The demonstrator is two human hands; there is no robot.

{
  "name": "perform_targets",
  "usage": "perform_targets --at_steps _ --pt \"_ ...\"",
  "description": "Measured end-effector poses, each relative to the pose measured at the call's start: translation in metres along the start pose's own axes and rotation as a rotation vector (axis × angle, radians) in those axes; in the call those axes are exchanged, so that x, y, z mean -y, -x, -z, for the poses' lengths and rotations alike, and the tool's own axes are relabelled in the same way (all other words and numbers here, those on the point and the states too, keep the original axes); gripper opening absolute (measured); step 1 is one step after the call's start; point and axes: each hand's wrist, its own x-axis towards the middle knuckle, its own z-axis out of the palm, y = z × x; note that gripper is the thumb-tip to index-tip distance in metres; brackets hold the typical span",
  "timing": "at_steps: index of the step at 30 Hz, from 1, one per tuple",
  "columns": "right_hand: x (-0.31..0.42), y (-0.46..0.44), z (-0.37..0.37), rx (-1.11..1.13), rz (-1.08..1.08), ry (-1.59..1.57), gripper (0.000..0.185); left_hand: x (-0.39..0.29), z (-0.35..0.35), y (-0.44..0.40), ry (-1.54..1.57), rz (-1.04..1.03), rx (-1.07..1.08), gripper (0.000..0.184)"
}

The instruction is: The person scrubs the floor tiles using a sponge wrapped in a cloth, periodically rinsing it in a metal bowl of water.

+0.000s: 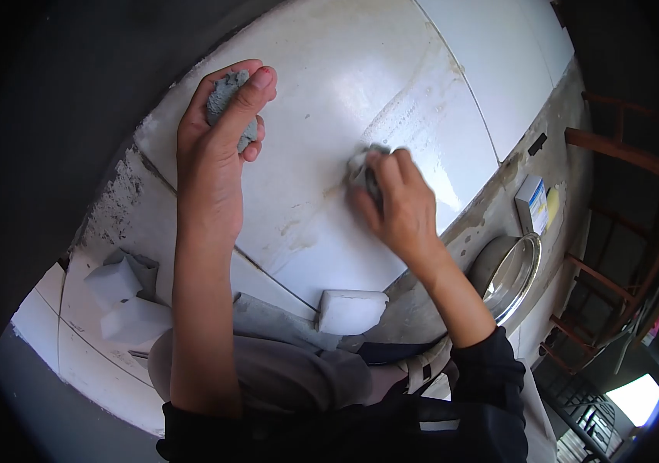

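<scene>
Clasping one lump (225,96) in curled left hand (227,131), one wad (359,168) in curled right hand (400,197).

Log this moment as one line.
left grip: holding grey lump | right grip: holding grey-white wad on wet white tile | metal basin: unheld

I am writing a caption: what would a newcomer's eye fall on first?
Probably first, left of centre, the left hand clutching a crumbly grey lump. Near the middle, the right hand holds a blurred grey wad on a wet white tile. At the right, a shiny metal basin stands near a small box.
</scene>
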Motion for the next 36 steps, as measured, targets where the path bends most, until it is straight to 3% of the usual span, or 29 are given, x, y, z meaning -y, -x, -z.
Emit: perform_targets --at_steps 4,6,10,16,22,28,32,36 --pt "-0.012 -0.028 -0.001 -0.139 -0.184 0.027 0.027 -0.002 0.003 0.0 -0.032 0.028 0.02 0.037" --pt "0.01 -0.007 -0.009 -0.101 -0.156 0.028 0.027 -0.003 0.003 -0.001 -0.024 0.037 0.02 0.036" --pt "0.049 0.039 -0.017 0.169 0.135 -0.035 0.045 -0.003 0.0 -0.001 0.032 0.01 0.005 0.039" --pt "0.013 -0.016 -0.012 -0.154 -0.143 0.077 0.028 -0.008 0.003 0.001 0.065 -0.026 -0.001 0.041" --pt "0.07 0.052 -0.023 0.177 0.137 -0.039 0.04 -0.006 0.003 -0.001 0.047 0.004 0.013 0.035" --pt "0.057 0.014 -0.023 0.046 -0.081 0.047 0.044 -0.009 0.007 0.003 0.064 -0.013 0.029 0.032" --pt "0.082 0.074 -0.019 0.218 0.007 -0.002 0.043 -0.01 0.003 0.0 0.053 -0.013 0.009 0.031" --pt "0.08 0.066 -0.028 0.164 0.012 -0.013 0.044 -0.011 0.006 0.004 0.097 -0.037 0.052 0.03"
